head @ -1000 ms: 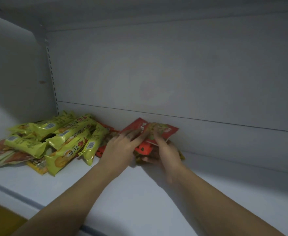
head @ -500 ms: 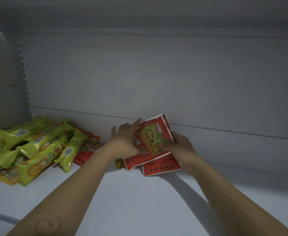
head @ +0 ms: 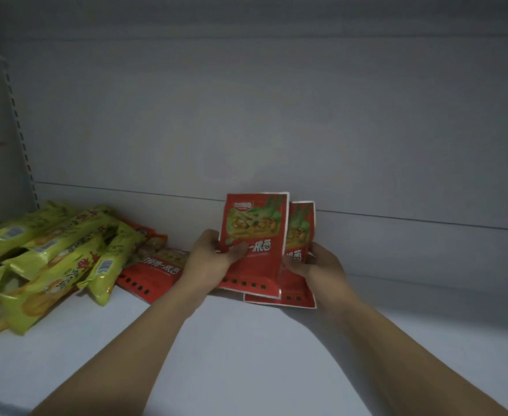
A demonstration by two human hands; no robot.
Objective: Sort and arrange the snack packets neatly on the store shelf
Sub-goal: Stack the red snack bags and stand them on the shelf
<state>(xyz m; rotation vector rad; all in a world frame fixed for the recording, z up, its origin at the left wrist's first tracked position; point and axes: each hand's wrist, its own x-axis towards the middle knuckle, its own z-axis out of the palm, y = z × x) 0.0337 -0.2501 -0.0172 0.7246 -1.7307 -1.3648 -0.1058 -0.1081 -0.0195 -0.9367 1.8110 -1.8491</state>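
Both hands hold red packets upright near the shelf's (head: 246,355) back wall — left hand (head: 209,259) pinches the front packet (head: 254,232), right hand (head: 321,265) grips the rear packet (head: 302,232); yellow packets (head: 51,259) lie heaped at left.

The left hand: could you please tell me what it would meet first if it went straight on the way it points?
Probably the front red packet that the left hand grips; behind it, the shelf's back panel, though depth is unclear.

Shop, white metal shelf (head: 246,355), slotted upright (head: 21,139), heaped snack packets (head: 51,259)
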